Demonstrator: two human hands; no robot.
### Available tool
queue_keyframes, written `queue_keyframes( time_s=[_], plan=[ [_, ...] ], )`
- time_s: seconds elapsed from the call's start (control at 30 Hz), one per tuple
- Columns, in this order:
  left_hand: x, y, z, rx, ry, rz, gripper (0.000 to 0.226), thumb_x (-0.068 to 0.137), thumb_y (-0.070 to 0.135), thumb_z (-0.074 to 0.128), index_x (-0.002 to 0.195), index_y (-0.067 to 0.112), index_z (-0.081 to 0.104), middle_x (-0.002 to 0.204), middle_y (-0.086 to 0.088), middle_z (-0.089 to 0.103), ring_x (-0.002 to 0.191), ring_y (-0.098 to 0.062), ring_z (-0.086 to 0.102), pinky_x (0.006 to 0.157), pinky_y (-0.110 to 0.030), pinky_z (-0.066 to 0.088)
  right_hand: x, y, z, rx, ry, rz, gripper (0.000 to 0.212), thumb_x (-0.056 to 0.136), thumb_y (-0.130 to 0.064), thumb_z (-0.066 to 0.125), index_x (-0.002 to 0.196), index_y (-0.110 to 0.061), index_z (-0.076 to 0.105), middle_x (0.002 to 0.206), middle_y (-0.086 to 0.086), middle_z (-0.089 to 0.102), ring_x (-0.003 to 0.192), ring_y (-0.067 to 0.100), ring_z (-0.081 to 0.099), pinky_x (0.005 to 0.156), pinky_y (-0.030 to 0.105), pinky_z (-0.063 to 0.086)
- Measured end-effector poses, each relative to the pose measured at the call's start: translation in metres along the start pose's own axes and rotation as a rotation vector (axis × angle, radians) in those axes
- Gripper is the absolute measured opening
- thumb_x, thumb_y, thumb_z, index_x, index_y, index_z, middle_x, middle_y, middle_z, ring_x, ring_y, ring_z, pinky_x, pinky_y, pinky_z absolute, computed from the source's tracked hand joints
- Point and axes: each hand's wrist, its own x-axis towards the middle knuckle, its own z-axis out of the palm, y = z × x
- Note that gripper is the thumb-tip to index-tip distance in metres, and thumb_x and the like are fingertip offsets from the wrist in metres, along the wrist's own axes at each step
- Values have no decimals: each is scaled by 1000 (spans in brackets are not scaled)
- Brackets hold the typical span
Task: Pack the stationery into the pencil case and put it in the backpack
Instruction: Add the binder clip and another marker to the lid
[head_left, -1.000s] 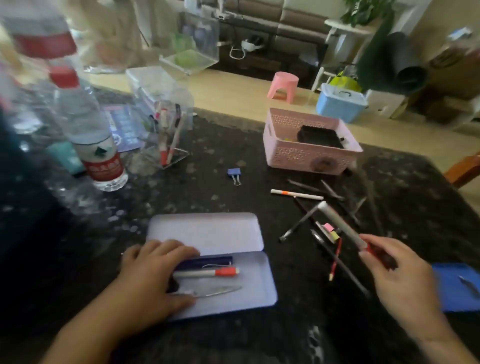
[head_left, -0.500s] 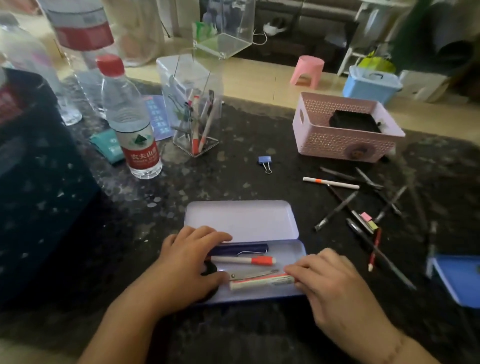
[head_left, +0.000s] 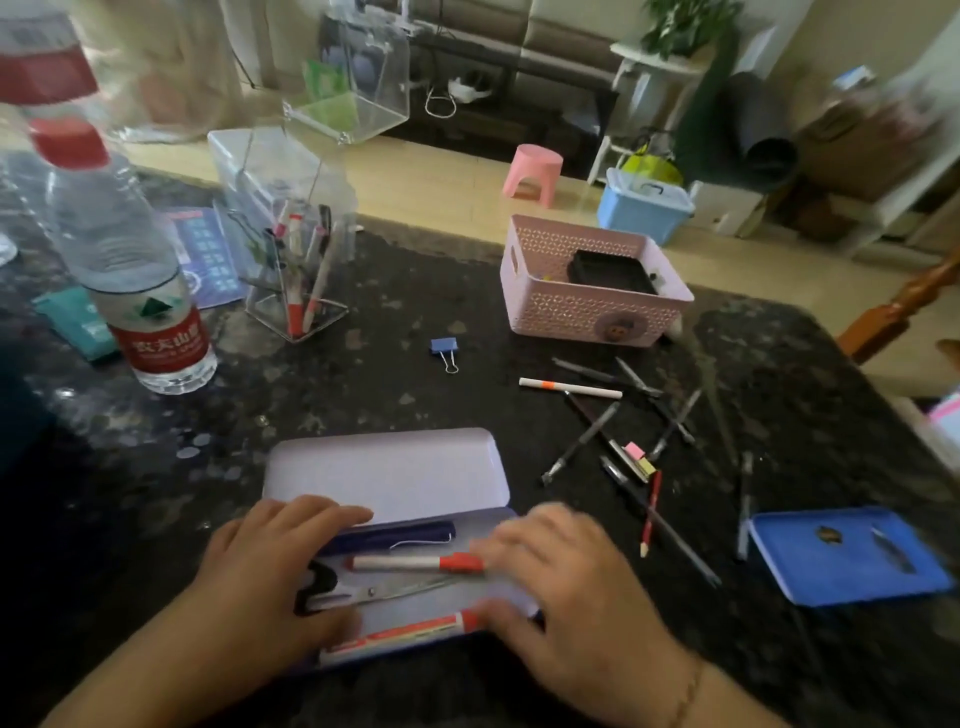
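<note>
L hand (head_left: 270, 566) fingers flat on open pencil case (head_left: 384, 478) left end; R hand (head_left: 561, 587) blurred at right end, finger state can't tell.

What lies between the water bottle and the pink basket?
In the head view: the clear pen holder beside the water bottle, then the blue binder clip before the pink basket.

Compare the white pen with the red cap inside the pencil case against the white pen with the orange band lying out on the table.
The red-capped pen lies inside the open pencil case, between a dark blue pen and scissors; the orange-banded pen lies loose on the dark table near the pink basket. The first has a red cap at its right end; the second has only a narrow orange band near its left end. Both have white barrels and lie roughly left to right.
</note>
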Motion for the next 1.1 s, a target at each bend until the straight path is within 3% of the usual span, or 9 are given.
queue_keyframes(
  time_s=[0.1,0.2,0.33,0.47,0.57,0.7,0.8,0.9,1.1],
  plan=[
    [0,3,0,37,7,-2,64,54,74,30,117,65,26,115,41,25,117,2,28,96,-27,23,51,34,-5,34,81,189,30,89,-47,54,104,-25,68,95,-7,68,89,17,58,77,38,50],
    [0,8,-1,44,4,2,63,63,74,39,122,62,22,116,40,20,119,3,24,106,-32,21,119,72,12,-3,23,339,30,87,-40,59,110,-22,66,100,1,68,97,24,60,85,38,50],
    [2,7,-6,31,10,6,60,78,67,53,128,61,20,122,40,24,120,7,22,109,-31,19,202,100,43,45,-71,368,46,92,-32,57,135,-18,51,129,12,53,119,30,52,100,38,42],
    [1,-3,-1,14,61,9,65,73,68,50,133,51,30,123,36,32,120,5,27,104,-30,22,234,100,61,-7,-208,364,33,89,-24,64,121,-14,63,125,13,55,116,32,54,100,38,43],
    [-1,-2,-1,-2,68,6,62,79,59,58,134,51,30,120,37,30,119,6,25,109,-32,21,221,91,48,2,-118,366,25,85,-22,68,109,-12,68,114,10,63,105,28,60,92,34,47],
    [-5,1,-5,-47,51,13,57,81,55,58,127,63,25,122,37,30,120,5,26,113,-36,20,151,58,2,217,257,412,15,81,-25,72,91,-13,72,84,2,70,75,14,62,67,17,43],
    [-6,8,-8,-68,42,55,48,83,52,57,107,79,25,125,39,27,123,5,21,114,-39,11,80,19,-13,363,173,526,8,78,-28,75,80,-22,70,72,-11,68,67,2,62,59,9,45],
    [-6,11,-5,-12,52,75,26,85,57,51,93,77,38,131,38,24,128,1,18,115,-43,6,42,5,1,332,51,625,7,79,-29,74,76,-28,68,68,-15,65,70,-4,61,59,7,46],
    [-4,8,3,4,110,49,20,84,56,54,101,68,55,134,29,37,126,-3,28,113,-48,14,35,9,16,67,-3,487,8,86,-28,67,86,-21,70,82,-9,59,72,5,54,69,15,44]
  ],
)
